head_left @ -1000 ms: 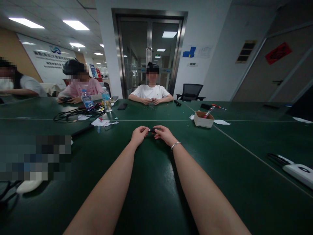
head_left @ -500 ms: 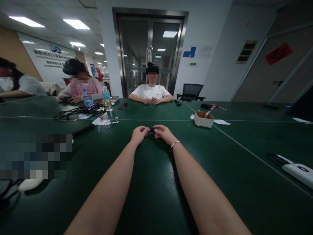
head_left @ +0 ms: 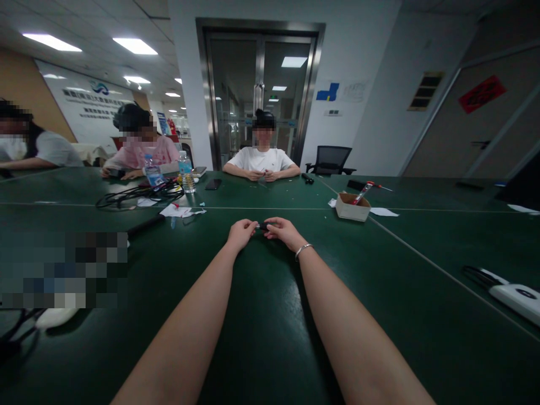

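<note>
A small black object (head_left: 262, 226) with a pale, shiny left end is held between my two hands, above the middle of the green table. It is too small to tell its kind. My left hand (head_left: 241, 234) is closed, thumb and forefinger pinching the pale end. My right hand (head_left: 285, 232), with a silver bracelet at its wrist, grips the black end between thumb and fingers. Part of the object is hidden behind the fingertips.
On the green table (head_left: 270, 337), a small box (head_left: 353, 211) with a red-handled tool stands right of my hands. Paper scraps (head_left: 176, 210), black cables (head_left: 126, 196) and water bottles (head_left: 186, 173) lie or stand leftward. A white device (head_left: 517, 298) is far right. Several people sit across.
The whole view has shifted slightly down and to the right. My hands keep the same pinch on the small black object, with almost no visible movement.
</note>
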`<state>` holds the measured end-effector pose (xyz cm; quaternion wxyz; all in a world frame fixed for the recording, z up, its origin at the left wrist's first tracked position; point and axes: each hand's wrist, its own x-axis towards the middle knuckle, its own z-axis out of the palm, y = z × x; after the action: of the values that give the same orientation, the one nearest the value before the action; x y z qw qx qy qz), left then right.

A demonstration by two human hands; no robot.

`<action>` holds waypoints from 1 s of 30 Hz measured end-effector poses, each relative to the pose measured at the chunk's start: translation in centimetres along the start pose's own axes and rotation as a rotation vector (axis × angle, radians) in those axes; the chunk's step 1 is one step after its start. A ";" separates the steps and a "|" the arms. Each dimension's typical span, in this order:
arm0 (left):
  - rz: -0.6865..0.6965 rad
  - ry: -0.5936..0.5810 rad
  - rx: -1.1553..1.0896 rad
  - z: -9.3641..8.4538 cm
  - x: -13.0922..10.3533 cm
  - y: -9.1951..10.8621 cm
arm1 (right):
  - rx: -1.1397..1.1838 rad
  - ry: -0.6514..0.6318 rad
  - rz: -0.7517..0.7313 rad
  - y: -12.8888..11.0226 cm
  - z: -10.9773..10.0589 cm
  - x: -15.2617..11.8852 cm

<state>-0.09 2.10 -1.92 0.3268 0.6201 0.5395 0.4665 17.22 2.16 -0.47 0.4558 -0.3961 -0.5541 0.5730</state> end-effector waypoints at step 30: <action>-0.040 0.001 0.060 0.0 -0.4 0.7 | 0.003 -0.059 -0.047 0.7 -0.2 0.5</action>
<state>0.18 1.60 -1.36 0.3169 0.6185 0.5658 0.4436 17.21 2.66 -1.11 0.4532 -0.3650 -0.5755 0.5746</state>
